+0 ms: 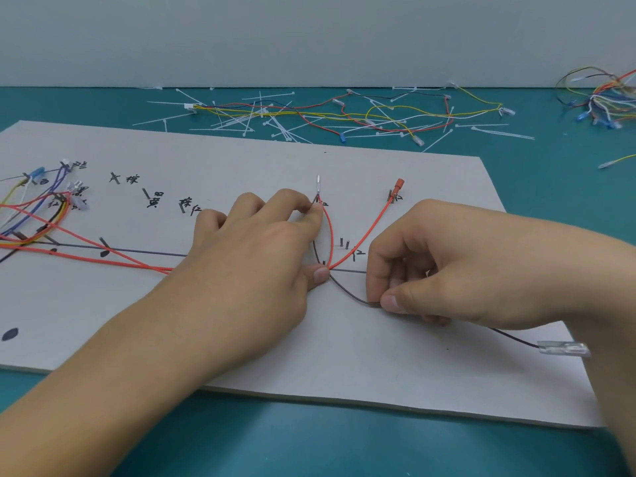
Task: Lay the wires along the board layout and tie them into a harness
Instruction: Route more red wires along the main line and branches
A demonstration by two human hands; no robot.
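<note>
Left hand (251, 256): laid palm-down on the board (241, 356), fingers curled, thumb pressed on the fork of the red wires (361, 235), index fingertip set on the left branch. Right hand (457, 266): black wire (347, 290) pinched between thumb and forefinger, just right of that fork. The black wire is run from the fork down and rightward, its long axis slanted toward the board's near right corner, where its clear terminal (562, 348) is pointed right; cable ties (275, 125) are strewn on the table (309, 442) beyond.
</note>
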